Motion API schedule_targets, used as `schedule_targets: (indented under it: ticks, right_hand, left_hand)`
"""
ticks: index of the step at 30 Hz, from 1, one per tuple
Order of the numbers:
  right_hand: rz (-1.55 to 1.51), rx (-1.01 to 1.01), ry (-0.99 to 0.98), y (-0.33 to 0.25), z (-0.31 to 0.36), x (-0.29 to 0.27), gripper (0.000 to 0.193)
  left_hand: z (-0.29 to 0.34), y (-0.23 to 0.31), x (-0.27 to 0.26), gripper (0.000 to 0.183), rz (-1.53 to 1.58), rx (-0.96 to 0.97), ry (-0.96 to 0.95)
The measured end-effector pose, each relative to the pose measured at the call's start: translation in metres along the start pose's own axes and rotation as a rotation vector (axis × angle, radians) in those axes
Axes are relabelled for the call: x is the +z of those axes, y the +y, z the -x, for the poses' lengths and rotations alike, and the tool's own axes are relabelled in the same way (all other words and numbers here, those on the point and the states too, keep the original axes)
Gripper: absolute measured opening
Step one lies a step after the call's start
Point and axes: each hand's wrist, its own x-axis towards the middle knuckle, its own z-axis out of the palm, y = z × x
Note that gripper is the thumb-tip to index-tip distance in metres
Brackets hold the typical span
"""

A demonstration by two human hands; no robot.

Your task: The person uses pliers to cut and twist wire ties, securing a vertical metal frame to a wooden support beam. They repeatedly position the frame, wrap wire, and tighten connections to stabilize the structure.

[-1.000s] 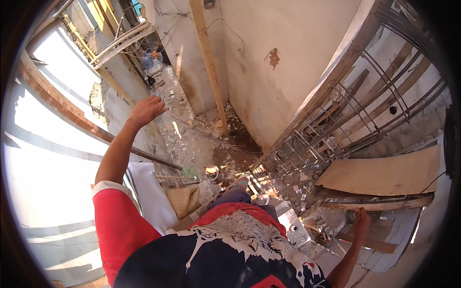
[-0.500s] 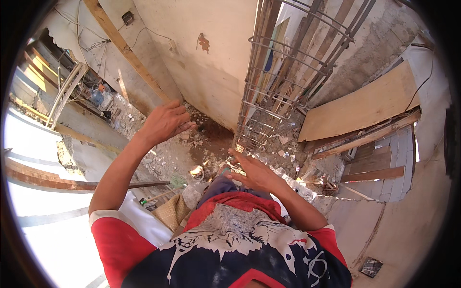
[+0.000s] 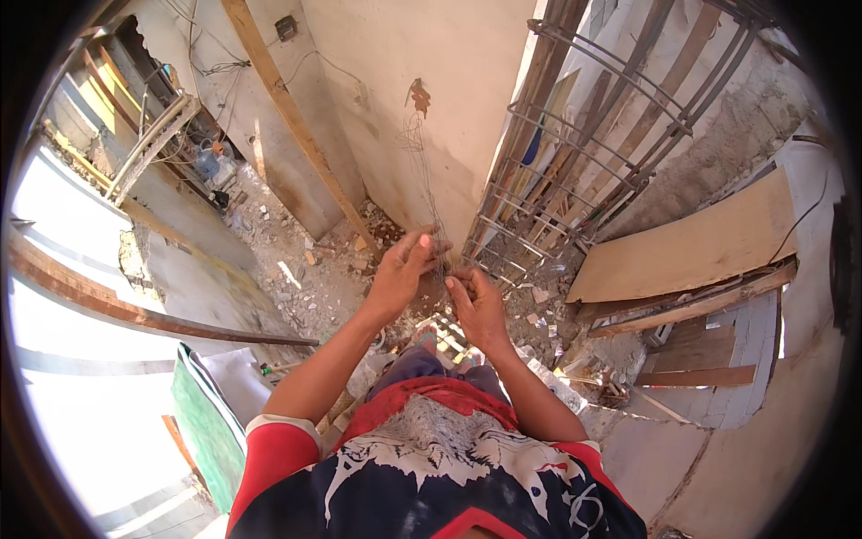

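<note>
Left hand [image 3: 406, 269] and right hand [image 3: 476, 305] both pinched on thin wire strands [image 3: 422, 171] rising above them.

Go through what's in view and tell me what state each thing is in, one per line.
Left hand: raised, fingers pinched on thin wires.
Right hand: closed on the same wires, lower down.
Thin wires: loose bundle, strands standing up from the hands.
Steel bar cage: assembled, standing.
Wooden plank: leaning against the wall.
Plywood board: lying flat.

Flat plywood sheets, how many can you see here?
1: a tan plywood sheet lies right of the rebar cage, over stacked planks. More may be hidden beneath it.
</note>
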Motion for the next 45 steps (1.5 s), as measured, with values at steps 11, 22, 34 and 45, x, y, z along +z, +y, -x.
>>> schedule_targets:
  ticks: [11,22,34,45]
  right_hand:
    - [0.058,-0.291,0.063,-0.13,-0.087,-0.036,0.024]
    - [-0.467,0.027,-0.199,-0.138,-0.09,-0.015,0.028]
    - [0.563,-0.119,-0.467,-0.148,-0.041,-0.047,0.037]
    - [-0.11,-0.055,-0.419,-0.092,-0.009,-0.058,0.044]
  left_hand:
    - [0.021,0.002,0.024,0.04,-0.294,0.208,0.14]
    - [0.034,0.017,0.023,0.046,-0.009,0.127,0.192]
    - [-0.01,0.067,-0.003,0.043,-0.121,0.326,0.287]
    - [-0.04,0.02,-0.024,0.041,-0.475,0.445,0.471]
